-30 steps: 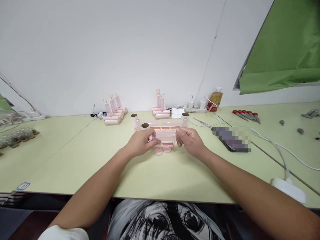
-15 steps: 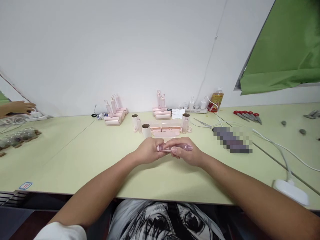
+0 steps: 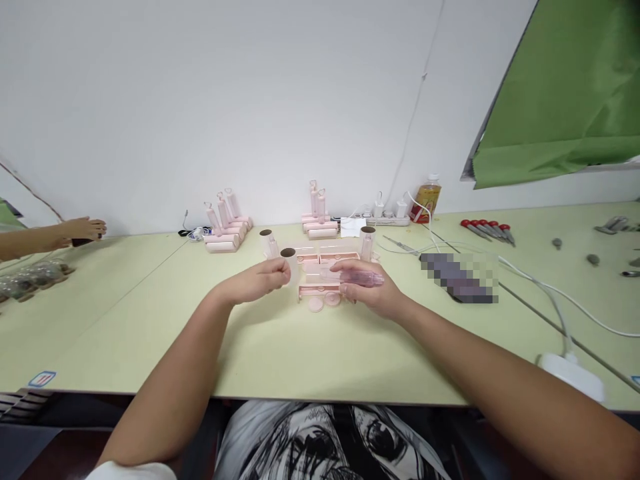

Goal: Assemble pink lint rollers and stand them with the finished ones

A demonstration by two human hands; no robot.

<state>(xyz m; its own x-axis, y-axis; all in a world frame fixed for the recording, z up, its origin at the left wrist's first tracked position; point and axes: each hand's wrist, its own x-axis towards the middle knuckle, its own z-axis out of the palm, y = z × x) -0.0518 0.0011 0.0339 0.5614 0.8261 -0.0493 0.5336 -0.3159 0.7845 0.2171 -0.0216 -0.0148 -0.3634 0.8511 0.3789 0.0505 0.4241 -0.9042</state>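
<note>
My right hand (image 3: 377, 293) is wrapped round a translucent pink tube (image 3: 361, 277), held level above the table. My left hand (image 3: 260, 279) is closed, off to the left of the tube; whatever may be in its fingers is hidden. Just beside its knuckles stands a white roll with a brown cardboard core (image 3: 289, 263). Under and between the hands lie a pink open tray part (image 3: 320, 291) and two round pink discs (image 3: 324, 302). Farther back is a pink two-part tray (image 3: 340, 257), with a white roll (image 3: 367, 235) at its right and another roll (image 3: 267, 239) at its left.
Assembled pink rollers stand in a left group (image 3: 225, 227) and a middle group (image 3: 320, 217) along the wall. To the right are a power strip (image 3: 387, 221), a bottle (image 3: 427, 200), red-ended tools (image 3: 487, 230), a blurred dark object (image 3: 457, 279) and cables. Another person's hand (image 3: 83, 229) is far left.
My left hand has let go of the pink tube and moved left, closed. The right hand keeps the tube. The tray part and discs now show. The other person's hand moved right.
</note>
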